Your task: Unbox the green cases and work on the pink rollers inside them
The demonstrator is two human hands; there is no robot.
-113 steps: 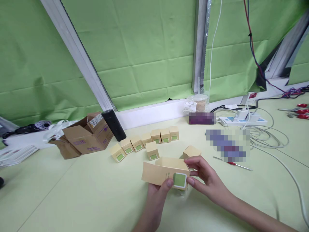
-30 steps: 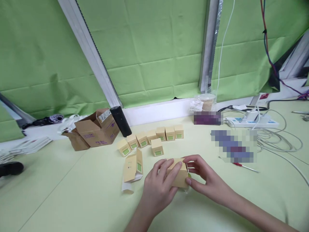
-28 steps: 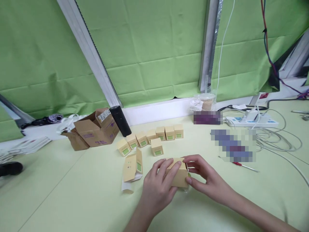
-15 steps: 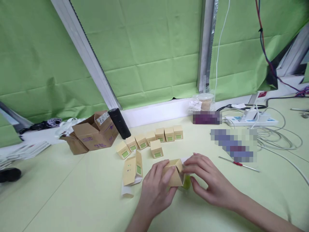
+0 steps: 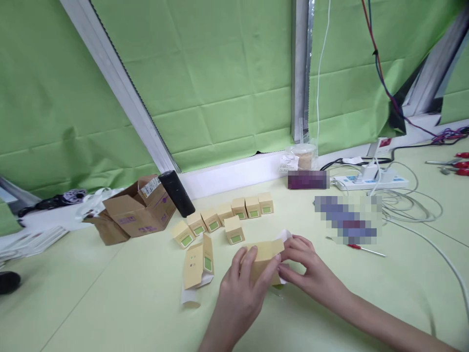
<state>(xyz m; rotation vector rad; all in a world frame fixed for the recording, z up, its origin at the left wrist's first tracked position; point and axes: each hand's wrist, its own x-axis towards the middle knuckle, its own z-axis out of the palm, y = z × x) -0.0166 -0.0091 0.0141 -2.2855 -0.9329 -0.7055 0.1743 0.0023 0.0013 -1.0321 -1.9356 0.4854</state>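
My left hand (image 5: 242, 286) is wrapped round a small tan cardboard box (image 5: 264, 252), fingers over its top and thumb along the near side. At the box's right end, my right hand (image 5: 306, 259) has its fingers bent against the raised flaps, whose white inner sides show. A bit of something green and clear (image 5: 278, 288) peeks out below the box, mostly hidden. Left of my hands lies an unfolded tan carton (image 5: 194, 269) with a green label. Just behind the held box stands a closed small box (image 5: 234, 231).
Behind that is a row of several similar small boxes (image 5: 210, 220). A large open brown carton (image 5: 146, 210) and a black cylinder (image 5: 177, 193) stand back left. To the right lie a red-handled screwdriver (image 5: 366, 250), a power strip (image 5: 370, 182) and coiled cables (image 5: 414, 205).
The held box has turned so its top faces up more and its right-end opening no longer shows. My right hand has closed in on the flaps. The green item is now more covered.
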